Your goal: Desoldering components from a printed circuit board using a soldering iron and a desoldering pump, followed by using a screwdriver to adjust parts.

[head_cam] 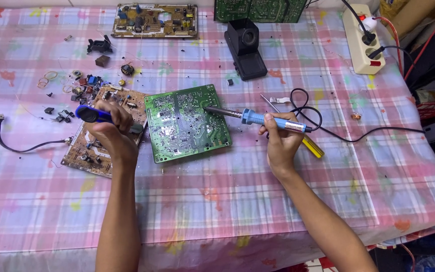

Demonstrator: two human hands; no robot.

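A green circuit board (185, 123) lies solder side up in the middle of the table. My right hand (279, 138) grips a blue-handled soldering iron (258, 118), whose tip touches the board's upper right area. My left hand (111, 132) holds a blue desoldering pump (90, 114) just left of the green board, above a brown circuit board (94, 151) that lies partly under my hand.
A black soldering stand (246, 48), another brown board (154, 20) and a green board (258, 9) sit at the back. A power strip (361, 43) lies at back right. Loose components (71, 83) lie scattered at left. A yellow-handled screwdriver (312, 147) rests by my right hand.
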